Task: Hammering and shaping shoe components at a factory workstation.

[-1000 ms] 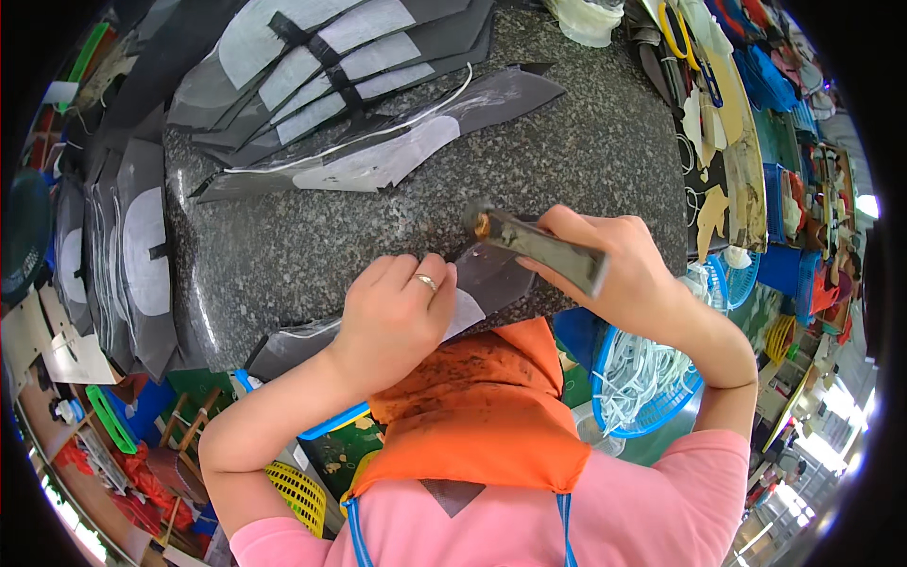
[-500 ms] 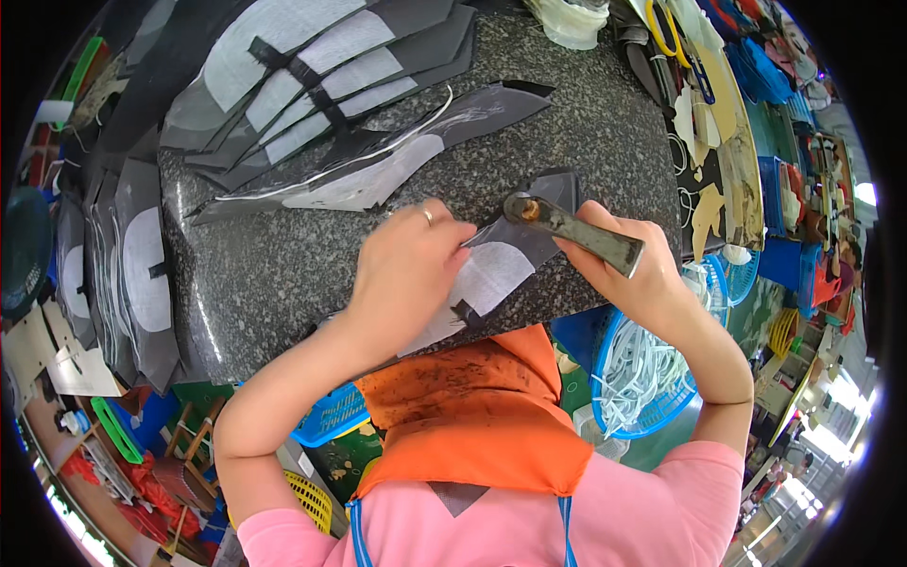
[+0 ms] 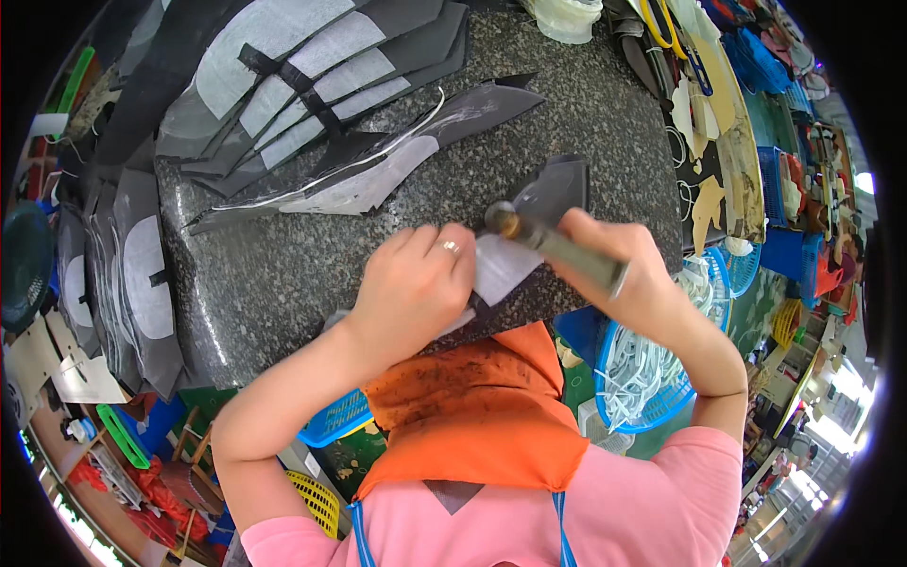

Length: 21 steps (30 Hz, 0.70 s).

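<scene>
Granite-look tabletop (image 3: 265, 293), speckled gray. Workpc = dark gray flat panel (image 3: 559, 194) w/ white patch (image 3: 505, 271), lying by the near edge, a bit R of ctr; its dark end points twd the far-R corner.

L hand (image 3: 416, 288): fingers curled, knuckles up, ring on 1 finger, at the panel's L part, touching it. Fingertips mostly hidden, can't tell if it's pinching or just pressing.

R hand (image 3: 619, 269): closed around the handle of 1 hammer (image 3: 567, 253). Hammer head is blurred, over the panel just R of L hand; can't tell if it's in contact.

Elsewhere: 1 similar loose panel (image 3: 373, 181) w/ white cord, across the tabletop btwn ctr & far-L corner. Fanned stack (image 3: 345, 47) of same-type pcs at far-L corner; 2nd stack (image 3: 146, 274) along L edge. White container (image 3: 567, 21) at far edge. Below near-R corner: blue basket (image 3: 669, 402) w/ white strips (image 3: 642, 354).
</scene>
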Available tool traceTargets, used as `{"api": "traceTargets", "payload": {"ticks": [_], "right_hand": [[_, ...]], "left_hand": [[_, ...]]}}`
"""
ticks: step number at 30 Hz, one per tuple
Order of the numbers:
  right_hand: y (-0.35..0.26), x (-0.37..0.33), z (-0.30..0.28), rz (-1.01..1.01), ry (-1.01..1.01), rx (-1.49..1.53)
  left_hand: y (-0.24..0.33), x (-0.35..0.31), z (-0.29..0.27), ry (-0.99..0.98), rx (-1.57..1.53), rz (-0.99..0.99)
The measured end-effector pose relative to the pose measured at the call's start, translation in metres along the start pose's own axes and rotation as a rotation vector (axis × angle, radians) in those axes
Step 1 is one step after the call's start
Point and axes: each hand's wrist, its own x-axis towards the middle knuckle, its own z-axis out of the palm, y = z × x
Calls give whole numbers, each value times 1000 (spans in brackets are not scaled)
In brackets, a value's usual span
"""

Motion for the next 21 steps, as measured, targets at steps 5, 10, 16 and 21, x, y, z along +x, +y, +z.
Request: {"api": "traceTargets", "payload": {"ticks": [5, 10, 16, 21], "right_hand": [[0, 2, -4, 51, 128, -43], [1, 2, 3, 59, 82, -32], [-6, 9, -7, -16, 66, -29], [-8, 9, 2, 9, -87, -110]], "left_hand": [[-13, 17, 13, 11, -121, -13], [-12, 0, 20, 101, -149, -18], [-13, -1, 16, 95, 105, 143], [-21, -11, -8, -32, -341, -263]]}}
